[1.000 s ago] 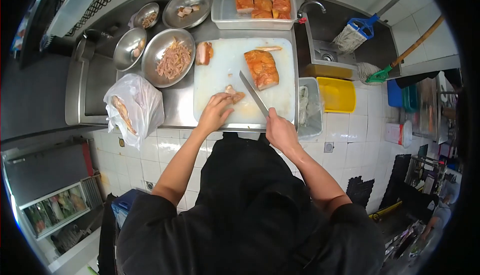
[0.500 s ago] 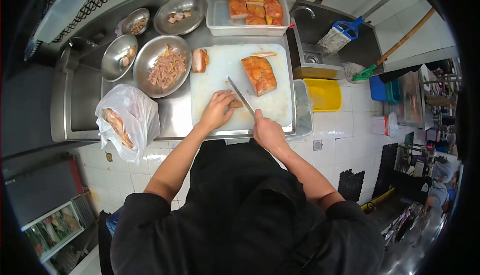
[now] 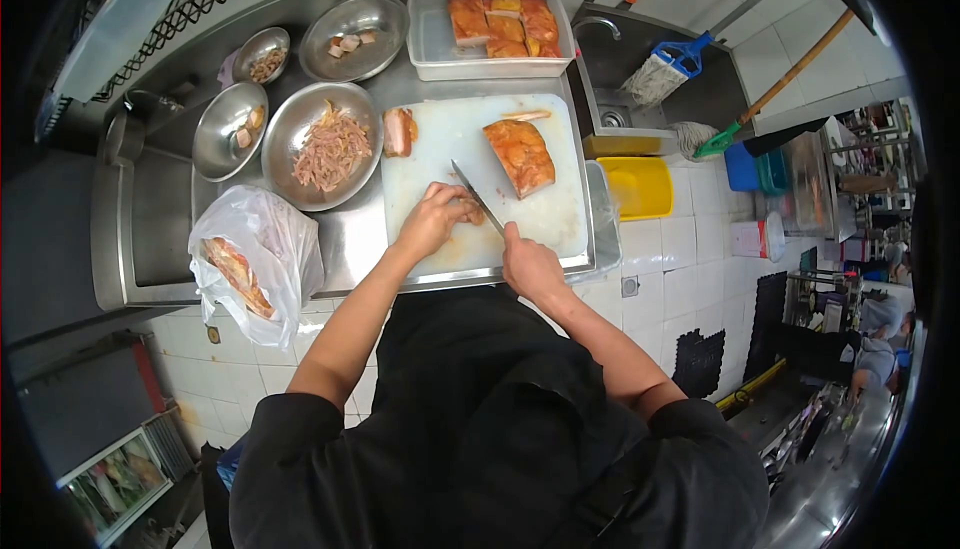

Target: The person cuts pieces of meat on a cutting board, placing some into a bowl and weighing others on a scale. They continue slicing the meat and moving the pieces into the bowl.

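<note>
My right hand (image 3: 531,265) grips the handle of a knife (image 3: 476,195), its blade slanting up and left over the white cutting board (image 3: 447,123). Curled fingers of my left hand (image 3: 431,222) hold a small piece of meat (image 3: 476,218) against the board, right beside the blade. Much of that piece is hidden under the fingers. Farther right on the board lies a big chunk of orange-skinned roast meat (image 3: 519,157), with a thin strip (image 3: 527,115) above it. A thick slice of meat (image 3: 398,133) rests at the board's upper left.
Left of the board, a steel bowl (image 3: 280,164) holds shredded meat, near several smaller bowls. A plastic bag (image 3: 290,239) with meat sits at the counter edge. Behind the board stands a plastic tub (image 3: 440,71) of meat chunks. A sink (image 3: 605,69) and yellow bin (image 3: 640,189) are right.
The view has shifted slightly. Both hands stay close together at the small piece, and the knife blade now lies nearer my left fingers.
</note>
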The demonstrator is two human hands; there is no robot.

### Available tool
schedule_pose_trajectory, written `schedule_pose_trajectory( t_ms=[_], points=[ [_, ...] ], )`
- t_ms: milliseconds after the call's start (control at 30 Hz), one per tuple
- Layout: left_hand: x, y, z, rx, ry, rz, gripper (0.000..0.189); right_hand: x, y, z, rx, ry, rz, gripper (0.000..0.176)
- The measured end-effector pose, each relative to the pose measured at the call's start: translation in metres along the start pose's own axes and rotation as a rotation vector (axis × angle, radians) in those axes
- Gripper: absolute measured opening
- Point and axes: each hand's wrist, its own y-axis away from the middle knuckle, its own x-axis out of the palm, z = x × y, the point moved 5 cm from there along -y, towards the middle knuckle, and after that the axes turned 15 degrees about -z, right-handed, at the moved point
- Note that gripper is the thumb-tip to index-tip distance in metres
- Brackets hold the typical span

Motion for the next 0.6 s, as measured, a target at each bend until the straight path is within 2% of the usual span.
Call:
schedule_pose_trajectory(
  t_ms=[133, 200, 300, 400, 500, 600],
  points=[
    [0.002, -0.001, -0.001, 0.07, -0.004, 0.093, 0.021, -0.001, -0.004, 0.009, -0.005, 0.039, 0.025, 0.023],
    [0.002, -0.001, -0.008, 0.216, -0.062, 0.115, 0.02, -0.009, -0.005, 0.015, -0.011, 0.05, 0.016, 0.022],
    [0.005, -0.003, -0.002, 0.235, -0.094, 0.193, 0.019, -0.024, -0.002, 0.024, -0.016, 0.045, 0.013, 0.018],
    [0.006, -0.005, 0.001, 0.258, -0.062, 0.256, 0.018, -0.034, 0.014, 0.03, 0.025, 0.058, 0.098, 0.016],
    [0.007, -0.001, 0.005, 0.274, -0.008, 0.175, 0.019, -0.036, 0.019, 0.029, 0.075, 0.059, 0.171, 0.014],
    [0.007, -0.004, 0.008, 0.207, 0.001, 0.216, 0.019, -0.029, 0.015, 0.031, 0.093, 0.055, 0.169, 0.013]
  ],
)
